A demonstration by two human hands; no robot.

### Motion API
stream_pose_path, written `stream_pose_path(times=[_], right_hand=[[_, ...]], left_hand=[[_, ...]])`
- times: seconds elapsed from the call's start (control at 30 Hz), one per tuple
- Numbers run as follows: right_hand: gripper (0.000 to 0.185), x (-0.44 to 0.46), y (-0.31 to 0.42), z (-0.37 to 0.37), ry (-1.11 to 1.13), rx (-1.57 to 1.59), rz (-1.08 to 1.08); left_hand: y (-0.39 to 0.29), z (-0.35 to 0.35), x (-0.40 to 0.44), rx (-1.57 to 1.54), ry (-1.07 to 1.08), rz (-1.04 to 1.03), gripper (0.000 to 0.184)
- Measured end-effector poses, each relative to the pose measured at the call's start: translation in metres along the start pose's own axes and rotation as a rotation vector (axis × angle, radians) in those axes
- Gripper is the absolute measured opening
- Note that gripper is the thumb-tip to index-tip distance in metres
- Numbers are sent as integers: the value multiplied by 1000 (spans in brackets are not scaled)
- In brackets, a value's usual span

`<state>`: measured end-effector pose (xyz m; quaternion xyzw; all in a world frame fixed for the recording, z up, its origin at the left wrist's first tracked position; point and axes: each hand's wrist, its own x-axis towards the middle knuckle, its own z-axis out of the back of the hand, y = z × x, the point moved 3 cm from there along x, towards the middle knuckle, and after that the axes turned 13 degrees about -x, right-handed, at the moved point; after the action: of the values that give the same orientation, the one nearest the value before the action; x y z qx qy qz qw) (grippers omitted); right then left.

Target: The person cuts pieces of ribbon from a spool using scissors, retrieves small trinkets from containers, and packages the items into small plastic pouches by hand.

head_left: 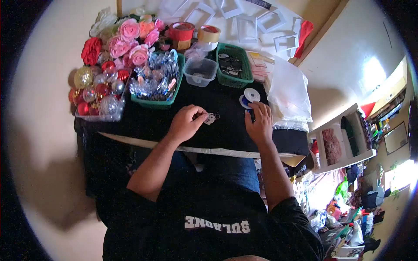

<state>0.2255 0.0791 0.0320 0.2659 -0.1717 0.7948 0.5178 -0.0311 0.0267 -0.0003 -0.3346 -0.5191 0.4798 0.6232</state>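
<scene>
My left hand (188,125) pinches a small silvery, flat-looking charm (210,118) with a dark ring (217,116) at its right side, just above the black tabletop. The charm's exact shape is too small to make out. Further right, my right hand (260,124) has its fingers curved at the near side of a white spool (252,95) wound with something blue, thread or ribbon. A bit of blue shows between the thumb and forefinger. The spool appears to stand on the table, its lower part partly hidden by the fingers.
Green baskets hold shiny wrapped pieces (154,78) and dark flat pieces (230,65). Between them stands a clear tub (200,71). Baubles (102,93) and artificial roses (129,43) fill the left; tape rolls (181,32), white frames (247,28) and plastic bags (289,93) lie behind and right.
</scene>
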Motion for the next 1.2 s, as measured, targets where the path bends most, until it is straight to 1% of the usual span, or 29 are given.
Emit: stream_pose_path(times=[0.1, 0.2, 0.3, 0.33, 0.37, 0.43, 0.47, 0.5, 0.57, 0.63, 0.67, 0.7, 0.73, 0.77, 0.8, 0.87, 0.9, 0.97, 1.0, 1.03, 1.1, 1.13, 1.2], right_hand=[[23, -14, -1, 3, -74, 34, -20], [18, -22, -4, 4, -73, 46, -37], [16, -27, -11, 2, -95, 91, -69], [16, -27, -12, 3, -110, 106, -73], [16, -28, -13, 4, -112, 104, -90], [13, -30, -7, 10, -150, 153, -82], [13, -31, -5, 12, -117, 167, -89], [13, -33, -6, 13, -113, 175, -97], [14, -34, -5, 11, -97, 161, -80], [15, -34, -11, 6, -85, 173, -82], [14, -35, -14, 4, -103, 178, -60], [13, -35, -15, 1, -120, 183, -35], [13, -34, -18, -6, -125, 183, -48], [12, -35, -15, -5, -136, 165, -64], [12, -34, -10, -1, -120, 142, -52], [12, -33, -1, 8, -117, 122, -24], [12, -33, 2, 6, -112, 129, -20], [14, -34, 2, 6, -86, 105, 7], [15, -32, 4, 10, -78, 121, 1], [15, -33, 3, 10, -74, 114, -3], [20, -34, 1, 5, 7, 86, -22], [20, -33, 1, 4, 7, 86, -22], [23, -33, 1, 3, -32, 98, -5]], left_hand=[[-1, -11, 18, 90, 18, 23, 16], [-16, -32, 44, 123, 167, 174, 20], [-8, -57, 72, 224, 217, 187, 19], [-6, -61, 77, 392, 188, 34, 20], [0, -66, 81, 397, 205, 30, 20], [-1, -69, 84, 534, 70, -25, 21], [-1, -69, 82, 555, -4, -80, 26], [-6, -70, 78, 562, 4, -74, 26], [-21, -68, 69, 350, -49, -243, 23], [-84, -73, 45, -63, 186, -1, 21], [-121, -72, 26, -243, 309, 25, 18], [-157, -67, 6, -335, 426, 33, 17], [-186, -62, -10, -355, 511, -255, 18], [-208, -60, -25, -502, 555, -435, 18], [-230, -54, -37, -647, 655, -430, 21], [-256, -47, -51, -805, 800, -499, 20], [-262, -47, -50, -803, 792, -493, 20], [-273, -48, -51, -859, 992, -704, 27], [-270, -57, -62, -1172, 880, -204, 28], [-264, -58, -62, -1179, 884, -202, 28], [-266, -55, -56, -1080, 1049, -582, 31], [-266, -61, -69, -1080, 1050, -581, 31], [-262, -76, -95, -1557, 839, 57, 32]])
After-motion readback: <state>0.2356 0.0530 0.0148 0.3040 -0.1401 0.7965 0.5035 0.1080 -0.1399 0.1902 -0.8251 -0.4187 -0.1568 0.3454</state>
